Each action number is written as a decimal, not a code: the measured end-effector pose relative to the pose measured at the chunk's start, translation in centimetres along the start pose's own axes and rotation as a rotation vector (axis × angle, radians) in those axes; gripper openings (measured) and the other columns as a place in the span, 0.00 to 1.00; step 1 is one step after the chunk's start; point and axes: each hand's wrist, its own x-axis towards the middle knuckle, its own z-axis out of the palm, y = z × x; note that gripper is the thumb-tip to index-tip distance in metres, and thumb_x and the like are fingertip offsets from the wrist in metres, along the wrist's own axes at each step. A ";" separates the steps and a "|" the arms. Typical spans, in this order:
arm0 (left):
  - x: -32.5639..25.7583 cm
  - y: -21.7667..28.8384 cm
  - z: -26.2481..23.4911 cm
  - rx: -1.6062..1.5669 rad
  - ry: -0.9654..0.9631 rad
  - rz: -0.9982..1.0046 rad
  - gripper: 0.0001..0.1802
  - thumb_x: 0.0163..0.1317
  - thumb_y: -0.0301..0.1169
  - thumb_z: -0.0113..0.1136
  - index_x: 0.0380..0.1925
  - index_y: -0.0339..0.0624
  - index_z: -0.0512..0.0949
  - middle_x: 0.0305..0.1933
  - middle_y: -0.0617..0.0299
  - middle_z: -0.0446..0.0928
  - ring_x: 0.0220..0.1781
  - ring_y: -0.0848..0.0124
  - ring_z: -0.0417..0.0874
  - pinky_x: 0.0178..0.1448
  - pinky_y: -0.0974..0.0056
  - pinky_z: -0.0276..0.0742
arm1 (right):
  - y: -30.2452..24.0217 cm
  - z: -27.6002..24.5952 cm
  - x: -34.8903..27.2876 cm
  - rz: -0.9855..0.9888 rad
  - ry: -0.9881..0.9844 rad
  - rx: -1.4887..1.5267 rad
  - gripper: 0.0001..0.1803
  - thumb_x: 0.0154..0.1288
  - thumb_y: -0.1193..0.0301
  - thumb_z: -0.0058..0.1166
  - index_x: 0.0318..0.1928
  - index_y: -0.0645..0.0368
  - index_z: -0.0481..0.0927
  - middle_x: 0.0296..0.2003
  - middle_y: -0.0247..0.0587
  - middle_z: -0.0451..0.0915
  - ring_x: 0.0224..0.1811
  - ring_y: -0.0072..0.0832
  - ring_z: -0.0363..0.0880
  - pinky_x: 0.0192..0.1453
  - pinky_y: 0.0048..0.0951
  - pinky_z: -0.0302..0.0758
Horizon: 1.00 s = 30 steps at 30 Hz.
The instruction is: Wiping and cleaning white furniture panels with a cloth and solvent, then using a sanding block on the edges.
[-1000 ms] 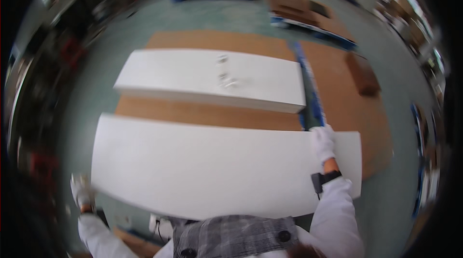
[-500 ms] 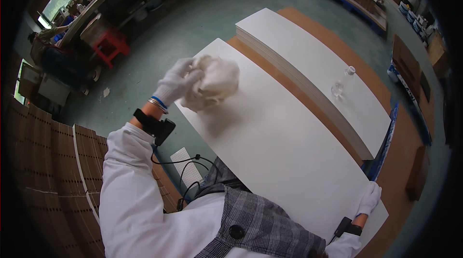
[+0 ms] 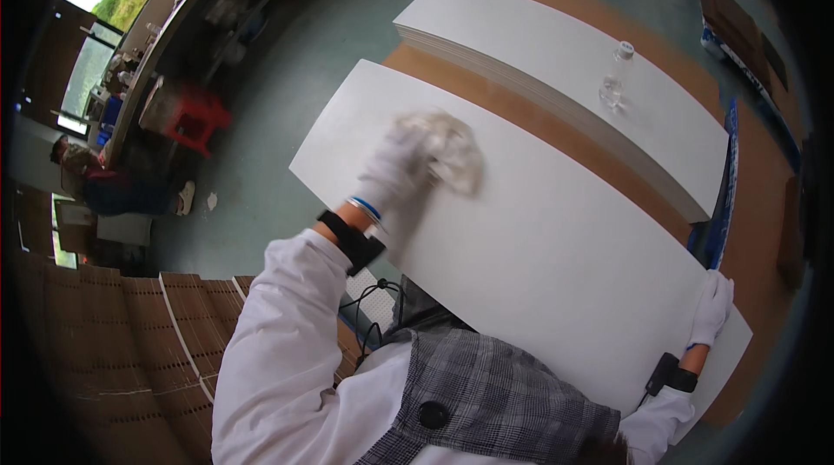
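My left hand [image 3: 398, 168], in a white glove, grips a bunched off-white cloth [image 3: 458, 155] and presses it onto a large white board [image 3: 521, 248]. Motion smears the fingers and cloth a little. The cloth lies toward the board's left part. At the board's far right edge rests my right hand [image 3: 712, 308], also gloved, with its fingers stretched out and no loose thing in it. Its fingertips reach the edge, and whether they curl over it is hard to see.
Beyond the board stands a stack of white panels [image 3: 556, 74] on brown sheeting, with a clear bottle [image 3: 613, 87] on top. Stacked brown cardboard [image 3: 113, 335] is at the lower left. A red stool [image 3: 196, 120] and a seated person [image 3: 122, 191] are by a workbench farther left.
My left hand has carried the cloth right and slightly down the board, away from its left edge. The whole view has turned; my right hand stays by the board's right edge.
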 end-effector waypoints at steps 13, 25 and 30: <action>2.4 4.6 1.2 0.108 0.005 0.201 0.23 0.52 0.31 0.62 0.51 0.45 0.75 0.56 0.49 0.73 0.58 0.48 0.72 0.62 0.51 0.70 | 2.1 1.1 0.0 0.081 -0.062 0.031 0.18 0.74 0.62 0.38 0.51 0.57 0.78 0.56 0.42 0.75 0.69 0.45 0.59 0.72 0.40 0.54; -5.1 2.9 -2.2 0.249 -0.093 0.214 0.24 0.50 0.30 0.61 0.51 0.42 0.73 0.56 0.47 0.71 0.58 0.51 0.72 0.62 0.55 0.71 | 2.6 0.5 -0.2 0.075 -0.092 0.093 0.19 0.74 0.62 0.37 0.52 0.59 0.77 0.56 0.43 0.74 0.70 0.43 0.56 0.72 0.38 0.53; -4.4 -9.8 -8.1 0.343 0.119 -0.531 0.20 0.59 0.32 0.57 0.52 0.44 0.74 0.53 0.47 0.74 0.54 0.50 0.74 0.59 0.55 0.72 | 2.4 1.2 0.2 0.084 -0.082 0.119 0.20 0.75 0.61 0.36 0.53 0.59 0.76 0.57 0.43 0.74 0.71 0.43 0.55 0.73 0.38 0.52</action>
